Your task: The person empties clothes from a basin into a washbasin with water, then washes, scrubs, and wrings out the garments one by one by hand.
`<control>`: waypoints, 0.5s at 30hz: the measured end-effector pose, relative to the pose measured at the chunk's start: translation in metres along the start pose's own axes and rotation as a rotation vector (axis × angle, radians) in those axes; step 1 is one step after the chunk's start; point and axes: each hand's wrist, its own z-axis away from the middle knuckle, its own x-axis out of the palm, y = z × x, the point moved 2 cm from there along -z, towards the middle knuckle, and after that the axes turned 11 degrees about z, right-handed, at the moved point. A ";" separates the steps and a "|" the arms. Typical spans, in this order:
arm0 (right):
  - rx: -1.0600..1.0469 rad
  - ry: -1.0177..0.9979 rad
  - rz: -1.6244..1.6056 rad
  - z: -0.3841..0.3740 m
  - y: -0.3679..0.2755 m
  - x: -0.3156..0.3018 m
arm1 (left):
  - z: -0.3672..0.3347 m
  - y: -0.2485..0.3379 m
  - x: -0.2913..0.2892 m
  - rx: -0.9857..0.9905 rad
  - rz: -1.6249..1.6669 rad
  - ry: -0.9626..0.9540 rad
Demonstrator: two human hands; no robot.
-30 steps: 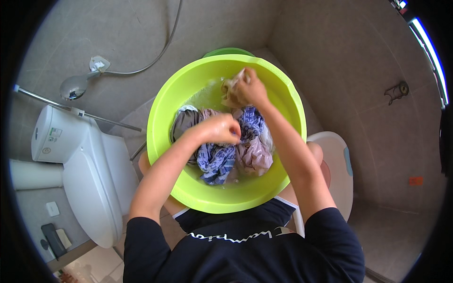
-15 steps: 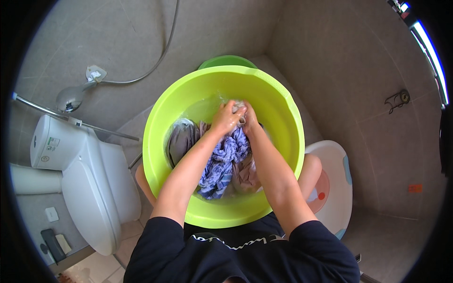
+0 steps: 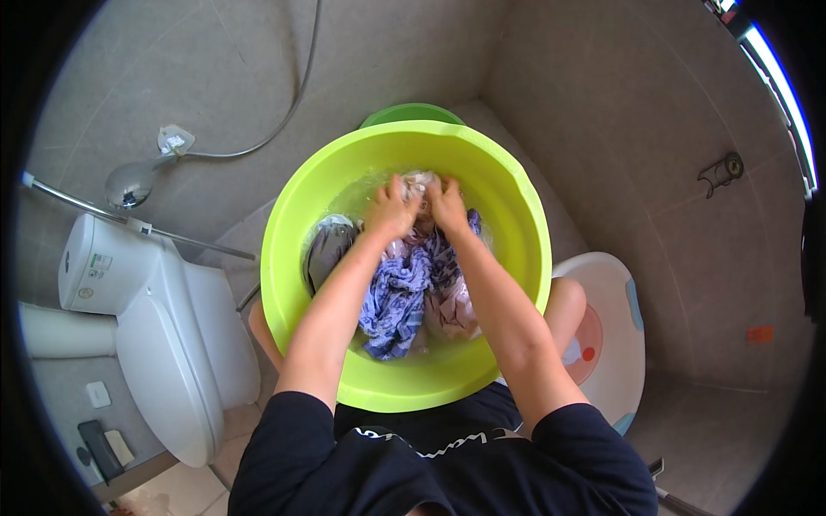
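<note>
A large lime-green basin (image 3: 404, 398) holds water and wet laundry. Toward its far side, a bunched whitish piece of clothing (image 3: 418, 182) lies between my two hands. My left hand (image 3: 392, 211) grips it from the left with curled fingers. From the other side my right hand (image 3: 447, 206) grips it too, its fingers slightly blurred. Nearer to me, a blue patterned garment (image 3: 394, 297) lies crumpled. Dark grey cloth (image 3: 328, 255) sits along the left wall of the basin, and pinkish-brown cloth (image 3: 453, 311) is by my right forearm. The cloths overlap, so their full shapes are hidden.
A white toilet (image 3: 168, 370) stands at the left, below a metal rail (image 3: 202, 244). A shower head (image 3: 130, 183) hangs on the wall. Behind the basin shows a green tub (image 3: 411, 112); at the right is a white tub (image 3: 615, 344) with a pink bowl (image 3: 588, 348).
My hands have moved apart and slightly toward me, from clasped together to either side of the whitish clothing, which now spreads wider between them.
</note>
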 end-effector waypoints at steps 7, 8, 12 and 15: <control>0.131 -0.261 -0.658 -0.011 0.034 0.014 | -0.014 -0.015 0.019 0.127 0.287 -0.281; 0.314 -0.361 -0.758 -0.004 0.019 0.019 | -0.001 -0.004 0.008 0.077 0.301 -0.146; 0.241 -0.716 -1.161 0.004 -0.007 0.018 | 0.021 0.054 -0.026 0.260 0.319 0.148; 0.116 -0.645 -1.154 0.004 -0.011 0.019 | 0.018 0.070 -0.029 0.380 0.333 0.301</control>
